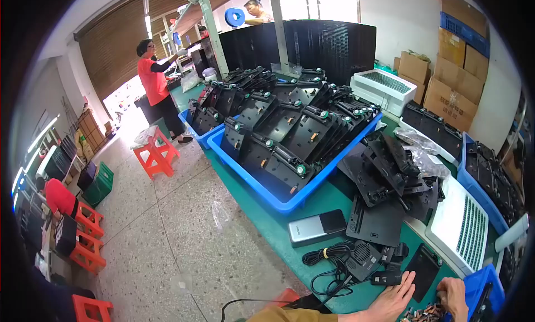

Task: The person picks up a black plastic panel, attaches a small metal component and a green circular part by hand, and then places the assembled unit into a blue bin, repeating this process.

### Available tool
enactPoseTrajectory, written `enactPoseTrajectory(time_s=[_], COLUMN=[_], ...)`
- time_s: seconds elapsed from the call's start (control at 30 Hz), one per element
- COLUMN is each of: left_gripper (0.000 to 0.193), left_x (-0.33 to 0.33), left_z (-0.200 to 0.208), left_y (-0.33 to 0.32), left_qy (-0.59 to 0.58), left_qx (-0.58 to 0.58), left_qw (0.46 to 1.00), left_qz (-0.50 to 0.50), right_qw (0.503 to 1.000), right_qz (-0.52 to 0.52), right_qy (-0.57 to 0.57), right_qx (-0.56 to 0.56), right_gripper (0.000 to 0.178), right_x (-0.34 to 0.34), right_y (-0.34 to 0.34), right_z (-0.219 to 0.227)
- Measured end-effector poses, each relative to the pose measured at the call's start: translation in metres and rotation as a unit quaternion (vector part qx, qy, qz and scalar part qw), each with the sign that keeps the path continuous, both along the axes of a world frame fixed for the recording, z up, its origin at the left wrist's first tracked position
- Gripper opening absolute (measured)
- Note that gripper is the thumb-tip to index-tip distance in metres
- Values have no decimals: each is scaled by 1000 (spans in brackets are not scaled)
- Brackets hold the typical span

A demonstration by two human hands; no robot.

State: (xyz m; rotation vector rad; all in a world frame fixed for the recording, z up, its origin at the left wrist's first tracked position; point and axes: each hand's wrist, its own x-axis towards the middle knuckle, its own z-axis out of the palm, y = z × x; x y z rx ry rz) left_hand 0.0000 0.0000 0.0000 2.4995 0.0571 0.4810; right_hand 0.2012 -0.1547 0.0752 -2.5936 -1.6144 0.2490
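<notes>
At the lower right, my left hand point(392, 301) lies with its fingers stretched out on the green table. Its fingertips are beside a small black box-shaped part point(387, 278) and near a flat black plate point(422, 272). My right hand point(454, 297) is curled, with its fingertips turned down beside a heap of small copper-brown and dark parts point(426, 313). Whatever is between those fingertips is hidden. Left of my left hand lie a black speaker-like device point(363, 260) and a bundled black cable point(330, 256). A silver-and-black power bank-like block point(316, 228) rests farther off.
Stacked black panels with rollers fill a large blue bin point(267, 196) ahead. More black panels point(374, 224) are piled beside it. White trays point(460, 221) and a blue crate point(485, 177) line the right. Co-workers point(151, 79) and red stools point(154, 155) are at left.
</notes>
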Motion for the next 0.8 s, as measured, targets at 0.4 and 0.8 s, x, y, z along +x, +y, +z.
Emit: enactPoseTrajectory(time_s=[0.4,0.8], left_gripper=[62,58], left_x=[-6,-5], left_z=[9,21], left_y=[3,19], left_qy=[-15,-52], left_qx=[-14,16], left_qw=[1000,998], left_qz=[1,22], right_qw=[908,841], right_qz=[-258,-238], right_qy=[283,446], right_qx=[170,194], right_gripper=[9,19], right_x=[-2,-15], right_y=[14,34], right_z=[11,30])
